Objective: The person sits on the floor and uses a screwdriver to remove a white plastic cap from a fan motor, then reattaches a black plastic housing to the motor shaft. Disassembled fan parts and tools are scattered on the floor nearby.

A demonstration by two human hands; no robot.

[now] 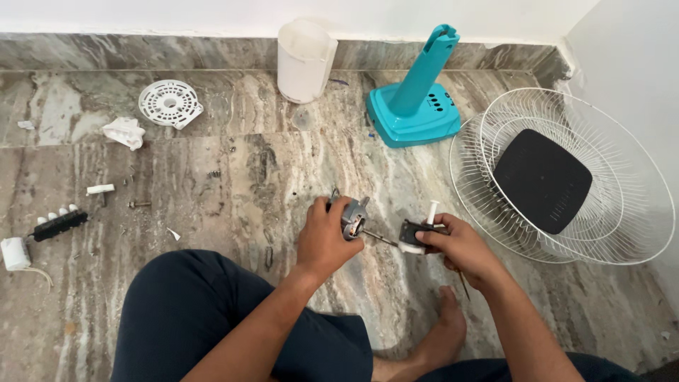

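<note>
A person sits on a marble floor (212, 170) among the parts of a taken-apart fan. At the far right, two white wire guards (566, 187) lie nested like bowls, and a black square pad (542, 180) rests inside them. Left of the guards, near the far wall, stands the teal fan base (416, 99) with its slanted neck, and beside it a white cylindrical housing (305, 60) stands upright. A round white vent cover (170, 103) lies far left, with a small white piece (124, 131) near it. A black switch block (58, 223) with white buttons and a white capacitor (14, 253) lie at the left edge, with loose screws scattered nearby.

In the middle, near the knees, the left hand (324, 237) is clamped around the grey motor (353, 216), seemingly steadying it. The right hand (460, 244) grips a small black-and-white part (414, 235) on the motor's shaft, fingers closed.
</note>
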